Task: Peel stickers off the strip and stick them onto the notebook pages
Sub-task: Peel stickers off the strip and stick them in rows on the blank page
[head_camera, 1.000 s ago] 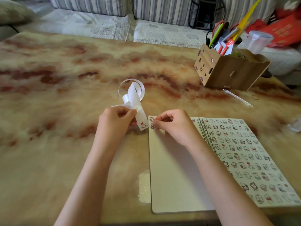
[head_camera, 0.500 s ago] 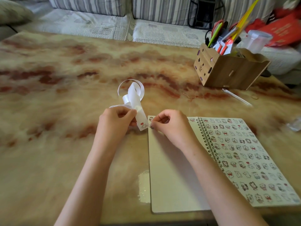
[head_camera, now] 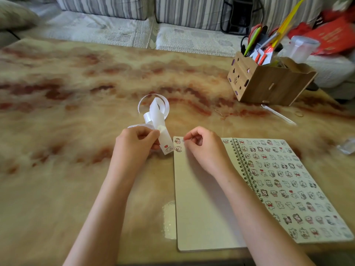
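Observation:
An open spiral notebook lies on the marble-patterned table. Its right page is covered with rows of small cartoon stickers. The left page is nearly blank, with two stickers in its top left corner. My left hand pinches a curling white sticker strip; one sticker with a red heart shows at the strip's lower end. My right hand hovers just right of the two corner stickers, thumb and fingers curled together, with nothing visible between them.
A wooden pen holder with scissors and pens stands at the back right, with a clear plastic cup behind it. A thin white stick and a rubber band lie near it. A striped sofa runs along the table's far edge.
My right hand has lifted off the page's top left corner and drawn slightly right, uncovering the second sticker there. My left hand and the strip have stayed put.

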### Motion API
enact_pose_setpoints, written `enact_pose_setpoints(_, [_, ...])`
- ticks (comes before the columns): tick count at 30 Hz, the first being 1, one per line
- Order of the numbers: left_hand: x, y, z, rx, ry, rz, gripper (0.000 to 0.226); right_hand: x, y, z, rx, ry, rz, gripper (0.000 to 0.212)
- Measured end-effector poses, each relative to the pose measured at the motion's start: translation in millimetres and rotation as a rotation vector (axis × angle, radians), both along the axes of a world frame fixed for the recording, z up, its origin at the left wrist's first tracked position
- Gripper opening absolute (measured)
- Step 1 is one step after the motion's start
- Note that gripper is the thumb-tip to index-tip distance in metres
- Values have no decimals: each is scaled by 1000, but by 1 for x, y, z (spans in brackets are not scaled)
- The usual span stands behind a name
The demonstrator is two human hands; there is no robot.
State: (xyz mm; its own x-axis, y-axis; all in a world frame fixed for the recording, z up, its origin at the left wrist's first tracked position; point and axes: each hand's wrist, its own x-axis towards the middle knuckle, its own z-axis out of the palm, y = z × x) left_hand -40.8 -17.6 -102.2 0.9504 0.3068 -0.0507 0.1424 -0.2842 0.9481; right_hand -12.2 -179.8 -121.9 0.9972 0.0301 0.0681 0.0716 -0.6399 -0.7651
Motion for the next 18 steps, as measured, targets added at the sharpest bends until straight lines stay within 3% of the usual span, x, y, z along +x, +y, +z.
enact_pose_setpoints(2, [0,0,0,7,5,-1,20,-1,1,1,41,10,1,5])
enact_pose_setpoints(5, [0,-2,0,11,20,-7,20,-3,4,1,19,20,12,22])
enact_pose_setpoints(10, [-1,-5,1,14,49,-24,16,-1,3,0,-26,-22,5,4])
enact_pose_setpoints(12, [-1,-7,2,-2,56,-35,16,-2,2,1,-38,-13,25,7])
enact_pose_setpoints(15, [-2,-12,4,-10,55,-72,17,0,-5,11,68,33,61,13])
enact_pose_setpoints(18, [-2,-15,4,-4,55,-106,18,5,-28,26,124,-38,-38,15])
